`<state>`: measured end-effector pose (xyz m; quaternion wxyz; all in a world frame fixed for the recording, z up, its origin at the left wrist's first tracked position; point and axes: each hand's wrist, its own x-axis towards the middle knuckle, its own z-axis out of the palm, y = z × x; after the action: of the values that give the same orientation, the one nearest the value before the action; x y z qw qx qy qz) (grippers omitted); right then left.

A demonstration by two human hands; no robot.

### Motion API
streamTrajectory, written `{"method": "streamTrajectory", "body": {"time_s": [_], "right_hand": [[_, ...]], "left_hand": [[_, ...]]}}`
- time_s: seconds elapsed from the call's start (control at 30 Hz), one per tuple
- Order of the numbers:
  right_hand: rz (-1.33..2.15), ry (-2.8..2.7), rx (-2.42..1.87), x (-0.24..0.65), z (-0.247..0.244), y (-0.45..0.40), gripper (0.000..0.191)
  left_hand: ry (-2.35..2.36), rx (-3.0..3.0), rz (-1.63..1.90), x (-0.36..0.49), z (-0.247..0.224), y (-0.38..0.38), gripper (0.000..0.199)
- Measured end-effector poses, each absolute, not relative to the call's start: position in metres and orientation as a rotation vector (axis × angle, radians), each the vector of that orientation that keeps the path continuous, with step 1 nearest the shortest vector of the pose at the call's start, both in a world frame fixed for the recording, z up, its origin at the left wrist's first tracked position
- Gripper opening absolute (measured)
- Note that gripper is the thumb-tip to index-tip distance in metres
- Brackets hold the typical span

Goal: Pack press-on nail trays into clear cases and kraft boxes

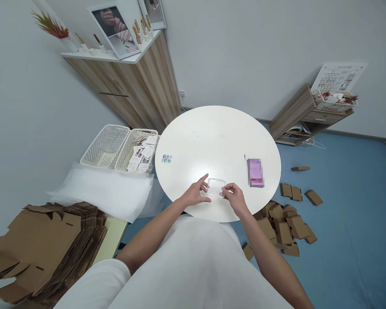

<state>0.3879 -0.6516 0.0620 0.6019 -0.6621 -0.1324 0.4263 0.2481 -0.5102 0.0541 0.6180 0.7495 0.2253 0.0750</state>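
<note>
A small clear rectangular case is near the front edge of the round white table, between my two hands. My left hand is at its left side, thumb and fingers spread apart. On the right side, my right hand pinches the case's edge between thumb and fingers. To the right lies a purple pack, partly blurred. A small set of teal pieces rests at the table's left.
Left of the table stand a white basket with printed cards and another basket. Flat cardboard is stacked at lower left. Small brown boxes lie on the floor at right. Cabinets stand behind.
</note>
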Motion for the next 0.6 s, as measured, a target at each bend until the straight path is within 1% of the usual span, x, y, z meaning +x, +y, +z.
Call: {"method": "streamTrajectory", "body": {"time_s": [0.13, 0.27, 0.37, 0.47, 0.6], "right_hand": [[1.003, -0.337, -1.519, 0.389, 0.063, -0.655, 0.036], [1.022, -0.360, -1.531, 0.391, 0.062, -0.660, 0.036], [1.037, -0.417, -1.569, 0.393, 0.060, -0.663, 0.034], [0.961, -0.594, -1.678, 0.396, 0.061, -0.667, 0.032], [0.852, -1.027, -1.797, 0.404, 0.067, -0.672, 0.046]], "left_hand": [[0.491, 1.779, 0.178, 0.251, 0.056, -0.512, 0.083], [0.486, 1.803, 0.172, 0.252, 0.058, -0.516, 0.083], [0.474, 1.822, 0.191, 0.253, 0.058, -0.518, 0.078], [0.478, 1.814, 0.213, 0.254, 0.057, -0.520, 0.074], [0.462, 1.769, 0.205, 0.253, 0.056, -0.521, 0.072]]}}
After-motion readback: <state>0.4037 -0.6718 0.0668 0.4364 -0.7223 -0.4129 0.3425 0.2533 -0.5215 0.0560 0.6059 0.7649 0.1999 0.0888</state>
